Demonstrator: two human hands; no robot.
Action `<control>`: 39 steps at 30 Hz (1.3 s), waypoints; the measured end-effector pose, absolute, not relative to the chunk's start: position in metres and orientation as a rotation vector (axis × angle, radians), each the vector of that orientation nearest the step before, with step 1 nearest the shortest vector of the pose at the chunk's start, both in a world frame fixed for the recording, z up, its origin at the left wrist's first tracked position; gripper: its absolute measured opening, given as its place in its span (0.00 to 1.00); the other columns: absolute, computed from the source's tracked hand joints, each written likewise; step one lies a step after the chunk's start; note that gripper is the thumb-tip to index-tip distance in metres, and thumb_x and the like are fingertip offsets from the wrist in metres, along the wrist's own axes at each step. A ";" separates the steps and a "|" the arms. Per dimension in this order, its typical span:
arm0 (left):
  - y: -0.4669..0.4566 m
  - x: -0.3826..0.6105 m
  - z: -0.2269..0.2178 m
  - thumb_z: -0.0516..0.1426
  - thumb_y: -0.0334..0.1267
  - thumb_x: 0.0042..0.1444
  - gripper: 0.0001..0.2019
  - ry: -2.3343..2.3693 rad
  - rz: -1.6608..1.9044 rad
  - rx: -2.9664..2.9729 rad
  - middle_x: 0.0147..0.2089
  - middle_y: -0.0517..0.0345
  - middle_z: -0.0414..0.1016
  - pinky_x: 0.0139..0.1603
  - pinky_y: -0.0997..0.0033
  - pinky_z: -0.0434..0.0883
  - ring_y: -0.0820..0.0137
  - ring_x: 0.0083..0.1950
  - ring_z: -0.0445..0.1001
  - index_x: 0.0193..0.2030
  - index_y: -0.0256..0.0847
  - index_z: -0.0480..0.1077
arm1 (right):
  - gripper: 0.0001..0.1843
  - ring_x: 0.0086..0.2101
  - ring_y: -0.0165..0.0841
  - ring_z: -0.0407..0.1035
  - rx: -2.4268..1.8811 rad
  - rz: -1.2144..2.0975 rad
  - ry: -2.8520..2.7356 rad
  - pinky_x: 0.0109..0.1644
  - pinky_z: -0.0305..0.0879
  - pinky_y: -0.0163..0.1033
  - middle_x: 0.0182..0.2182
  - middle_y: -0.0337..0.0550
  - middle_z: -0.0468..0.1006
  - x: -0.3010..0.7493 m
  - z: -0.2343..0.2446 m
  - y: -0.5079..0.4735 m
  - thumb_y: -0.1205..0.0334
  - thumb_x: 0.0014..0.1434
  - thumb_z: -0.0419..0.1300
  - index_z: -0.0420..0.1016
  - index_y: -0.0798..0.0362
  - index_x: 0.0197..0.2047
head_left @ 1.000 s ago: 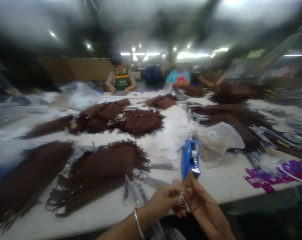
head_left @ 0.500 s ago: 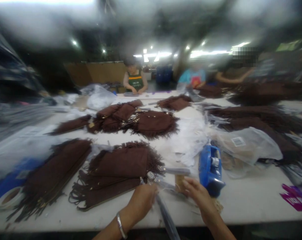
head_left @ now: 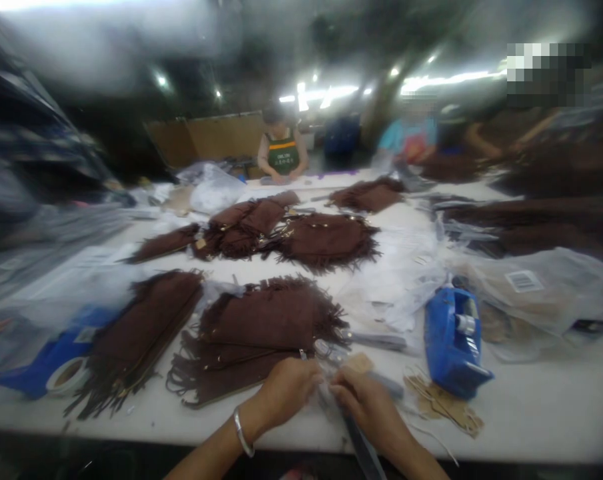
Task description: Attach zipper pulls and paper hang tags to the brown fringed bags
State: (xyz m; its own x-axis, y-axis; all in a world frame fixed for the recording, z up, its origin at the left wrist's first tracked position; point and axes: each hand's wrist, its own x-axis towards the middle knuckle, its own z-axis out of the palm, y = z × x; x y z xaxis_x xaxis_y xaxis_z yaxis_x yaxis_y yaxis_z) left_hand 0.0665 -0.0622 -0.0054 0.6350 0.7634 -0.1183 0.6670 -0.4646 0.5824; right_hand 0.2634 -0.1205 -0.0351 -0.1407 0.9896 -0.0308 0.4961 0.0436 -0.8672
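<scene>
My left hand is closed in a pinch on the top end of a plastic-wrapped grey strap, which runs down toward the table's front edge. Fingertip to fingertip with it, my right hand is closed too, a tan cardboard tag showing just behind its fingers. What exactly passes between the fingertips is blurred. Right behind my left hand lie stacked brown fringed bags with zips. To the right of my right hand is a small pile of tan tags with strings.
A blue tape dispenser stands at right, beside clear plastic bags. At left are another brown fringed bag, a tape roll and a blue object. More bags lie farther back. Co-workers sit across the white table.
My right hand has moved left with the tag to meet my left hand. The view has swung left, uncovering the tag pile. Part of another hand shows at the far left edge.
</scene>
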 end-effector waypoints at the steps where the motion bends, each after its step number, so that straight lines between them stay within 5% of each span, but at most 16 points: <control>1: -0.058 0.062 -0.009 0.47 0.36 0.65 0.12 1.160 0.279 2.282 0.34 0.56 0.75 0.39 0.72 0.66 0.68 0.36 0.73 0.36 0.41 0.71 | 0.09 0.30 0.34 0.69 -1.512 0.963 -1.756 0.34 0.58 0.36 0.26 0.37 0.75 0.263 -0.034 -0.117 0.59 0.61 0.53 0.70 0.50 0.31; 5: -0.038 0.053 -0.024 0.49 0.30 0.62 0.12 1.301 0.450 2.484 0.52 0.52 0.70 0.56 0.63 0.62 0.63 0.54 0.66 0.50 0.41 0.67 | 0.07 0.31 0.32 0.69 -1.408 0.952 -1.834 0.36 0.58 0.35 0.28 0.37 0.76 0.243 -0.029 -0.094 0.62 0.61 0.52 0.69 0.50 0.32; 8: -0.023 0.055 -0.031 0.56 0.33 0.57 0.20 1.318 0.362 2.600 0.60 0.50 0.64 0.58 0.58 0.61 0.58 0.60 0.61 0.58 0.41 0.62 | 0.07 0.31 0.31 0.70 -1.312 1.051 -1.869 0.36 0.59 0.34 0.29 0.37 0.77 0.232 -0.037 -0.070 0.62 0.60 0.54 0.70 0.51 0.32; 16: -0.011 0.062 -0.027 0.61 0.42 0.53 0.21 1.389 0.244 2.674 0.51 0.49 0.66 0.52 0.56 0.62 0.56 0.52 0.62 0.52 0.41 0.64 | 0.16 0.33 0.38 0.72 -1.663 0.781 -1.576 0.39 0.64 0.40 0.34 0.41 0.78 0.291 -0.081 -0.036 0.51 0.59 0.53 0.72 0.51 0.44; 26: -0.004 0.083 -0.037 0.56 0.38 0.61 0.05 1.227 0.361 2.652 0.43 0.54 0.68 0.48 0.63 0.63 0.63 0.47 0.65 0.41 0.42 0.70 | 0.08 0.37 0.37 0.69 -1.543 0.681 -1.793 0.41 0.61 0.39 0.36 0.41 0.76 0.285 -0.049 -0.075 0.58 0.64 0.51 0.70 0.48 0.39; 35: 0.025 0.123 -0.033 0.54 0.35 0.56 0.07 1.064 0.538 2.041 0.32 0.58 0.75 0.38 0.71 0.67 0.69 0.35 0.71 0.33 0.39 0.72 | 0.07 0.33 0.33 0.68 -1.351 1.026 -1.876 0.37 0.60 0.36 0.29 0.37 0.76 0.274 -0.030 -0.081 0.61 0.60 0.54 0.71 0.50 0.32; 39: 0.043 0.145 -0.030 0.52 0.34 0.57 0.10 1.036 0.591 1.958 0.34 0.56 0.77 0.34 0.74 0.69 0.70 0.34 0.74 0.40 0.35 0.73 | 0.10 0.29 0.33 0.68 -1.473 1.021 -1.552 0.35 0.62 0.37 0.28 0.38 0.76 0.283 -0.050 -0.053 0.54 0.57 0.56 0.70 0.51 0.30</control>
State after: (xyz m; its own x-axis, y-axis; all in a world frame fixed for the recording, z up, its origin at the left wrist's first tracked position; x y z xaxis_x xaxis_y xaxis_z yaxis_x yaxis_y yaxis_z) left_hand 0.1455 0.0432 -0.0297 0.5506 0.8343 0.0262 0.4477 -0.3216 0.8344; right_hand 0.2835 -0.0527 -0.0499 -0.0545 0.9985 -0.0035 0.3980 0.0185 -0.9172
